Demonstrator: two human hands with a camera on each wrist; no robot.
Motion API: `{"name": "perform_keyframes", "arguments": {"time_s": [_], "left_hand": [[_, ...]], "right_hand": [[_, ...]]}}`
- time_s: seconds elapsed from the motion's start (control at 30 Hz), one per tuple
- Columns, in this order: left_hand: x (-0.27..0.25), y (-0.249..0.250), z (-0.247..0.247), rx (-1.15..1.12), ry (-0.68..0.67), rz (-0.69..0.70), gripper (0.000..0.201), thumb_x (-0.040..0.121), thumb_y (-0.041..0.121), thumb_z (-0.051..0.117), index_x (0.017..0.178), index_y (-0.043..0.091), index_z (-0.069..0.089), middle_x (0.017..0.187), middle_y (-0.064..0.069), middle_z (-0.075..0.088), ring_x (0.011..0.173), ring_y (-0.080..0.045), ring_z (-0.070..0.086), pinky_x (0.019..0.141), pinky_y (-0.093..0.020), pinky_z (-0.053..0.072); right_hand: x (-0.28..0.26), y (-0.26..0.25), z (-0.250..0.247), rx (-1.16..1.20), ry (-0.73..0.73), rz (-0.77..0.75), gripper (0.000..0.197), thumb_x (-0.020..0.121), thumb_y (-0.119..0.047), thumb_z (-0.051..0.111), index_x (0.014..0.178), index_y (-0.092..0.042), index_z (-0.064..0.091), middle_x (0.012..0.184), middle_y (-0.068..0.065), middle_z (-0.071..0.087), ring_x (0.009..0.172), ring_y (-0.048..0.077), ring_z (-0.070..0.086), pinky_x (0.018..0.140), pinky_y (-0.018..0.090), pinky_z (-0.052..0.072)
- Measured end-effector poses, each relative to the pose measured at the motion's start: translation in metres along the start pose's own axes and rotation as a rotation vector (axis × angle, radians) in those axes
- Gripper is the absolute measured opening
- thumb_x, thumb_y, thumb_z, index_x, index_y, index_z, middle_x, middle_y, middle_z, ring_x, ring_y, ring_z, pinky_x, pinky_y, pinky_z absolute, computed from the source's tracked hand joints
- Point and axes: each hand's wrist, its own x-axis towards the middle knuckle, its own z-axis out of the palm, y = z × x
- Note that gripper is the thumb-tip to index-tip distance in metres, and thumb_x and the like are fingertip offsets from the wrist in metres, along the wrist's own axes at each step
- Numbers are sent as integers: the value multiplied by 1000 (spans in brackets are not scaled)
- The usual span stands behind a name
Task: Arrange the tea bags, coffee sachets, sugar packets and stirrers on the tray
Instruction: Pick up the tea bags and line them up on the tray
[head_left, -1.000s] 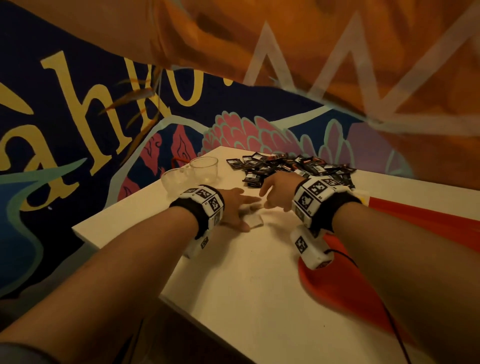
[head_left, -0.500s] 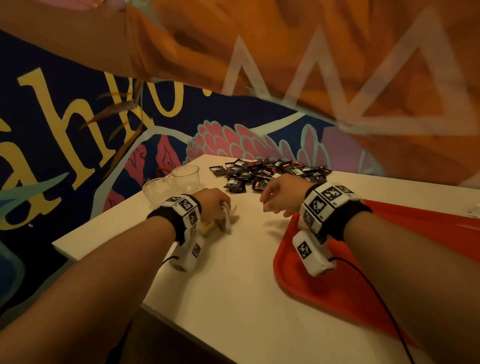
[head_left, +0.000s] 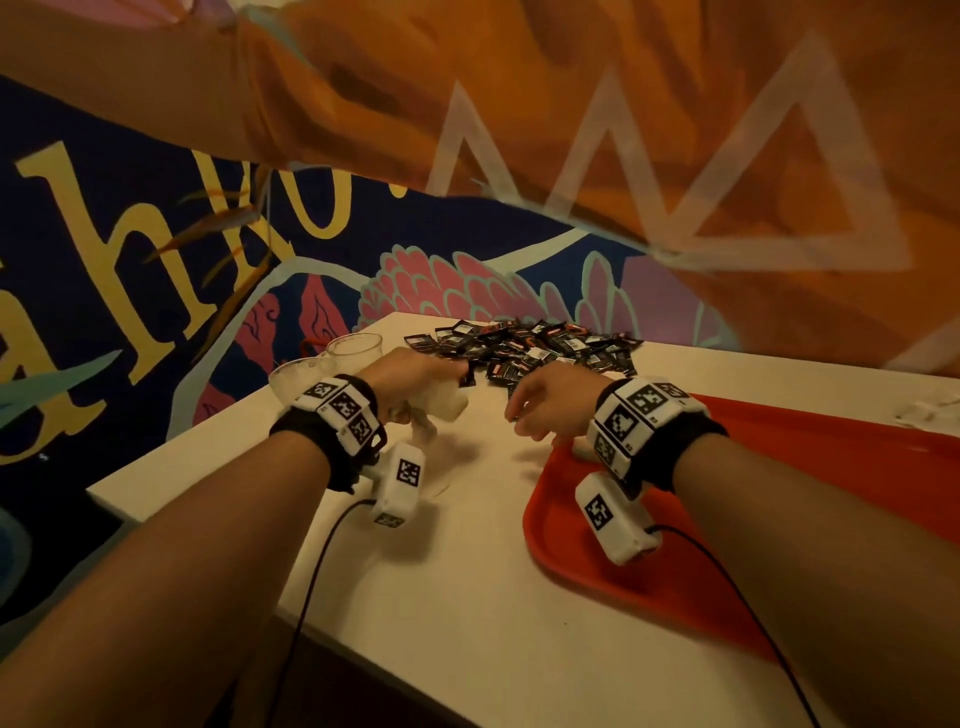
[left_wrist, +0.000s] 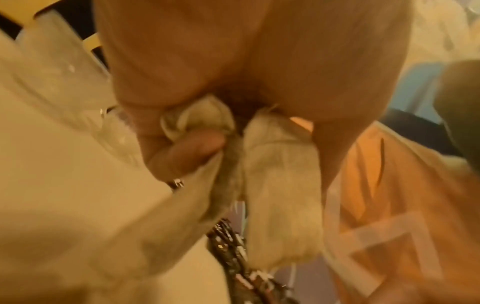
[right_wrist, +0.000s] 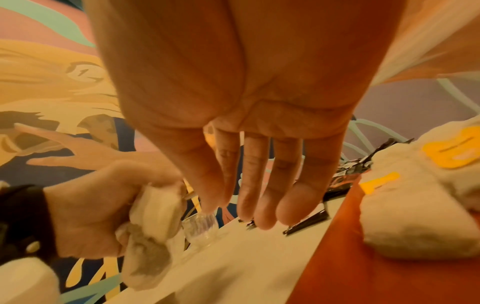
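Two white tea bags (left_wrist: 283, 205) are grasped in the left hand (head_left: 410, 379), which is seen left of centre in the head view, raised just above the white table (head_left: 467, 597). In the left wrist view the fingers (left_wrist: 187, 148) are curled tightly round the bunched tops of the bags, whose lower ends hang free toward the bottom of the frame. The same bundle appears at the lower left of the right wrist view, clenched in that hand (the paper is blurred there). The right hand (head_left: 550, 405) is held at the centre of the head view, just beside the near corner of the red tray (head_left: 779, 545); nothing is grasped in it, and in its wrist view the fingers (right_wrist: 259, 185) are shown straight and a little spread, pointing down at the table. More white tea bags with yellow tags (right_wrist: 428, 195) are seen lying on the tray at the right edge of that view. A heap of dark coffee sachets (head_left: 535, 348) is spread on the table above both hands in the head view. Two clear plastic cups (head_left: 332, 358) stand at the table's left edge, just above the left wrist. A painted mural (head_left: 156, 260) fills the wall behind.
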Motion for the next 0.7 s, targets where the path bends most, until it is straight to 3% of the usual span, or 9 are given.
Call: {"name": "perform_keyframes", "arguments": {"time_s": [0.07,0.1,0.2,0.3,0.37,0.43,0.57,0.7], "left_hand": [[0,-9,-8,389,26,73,32,88,31,74,71,15,53,69,-2,54,63,-19,50,53,-26,39],[-3,-13,-12,546,16,93,30,88,29,74,72,17,52,73,-2,53,67,-18,50,54,-26,40],[-16,-21,-17,705,-118,74,20,90,31,72,100,23,57,88,2,53,69,-14,52,51,-23,44],[-25,-27,-13,822,-256,51,44,90,39,70,130,33,51,97,8,48,72,-7,50,52,-17,42],[-25,-30,-7,884,-284,45,48,90,39,71,134,33,52,105,8,46,82,-8,49,56,-16,42],[-23,-31,-1,918,-275,56,42,90,37,72,128,27,57,108,6,47,88,-10,49,57,-17,41],[-20,-26,1,874,-286,64,27,91,31,71,115,21,62,93,11,50,74,-5,49,53,-15,41],[-16,-20,3,474,-262,135,12,92,24,71,95,18,61,84,3,67,60,-6,57,49,-19,46]], "right_hand": [[2,-9,9,-4,-19,-11,19,88,-15,72,106,-19,70,105,4,72,91,14,68,75,31,60],[3,-13,13,-12,-32,-17,20,88,-16,72,107,-18,70,105,5,72,92,15,68,77,32,60],[6,-23,22,-28,-68,-34,21,88,-19,73,108,-18,70,104,5,73,92,14,69,79,34,61],[6,-26,25,-43,-78,-32,22,88,-20,73,109,-17,70,105,6,73,91,14,69,79,34,61],[5,-26,25,-47,-78,-38,22,88,-20,73,109,-17,70,105,5,72,92,14,69,78,33,61],[3,-24,22,-39,-81,-34,20,88,-20,73,108,-18,69,105,4,72,92,14,69,78,33,61],[-2,-15,15,-7,-57,-42,19,88,-20,73,107,-19,69,101,4,73,90,13,69,76,32,61],[-10,-2,5,86,28,-61,13,88,-21,73,100,-18,69,95,4,73,88,15,70,75,32,61]]}}
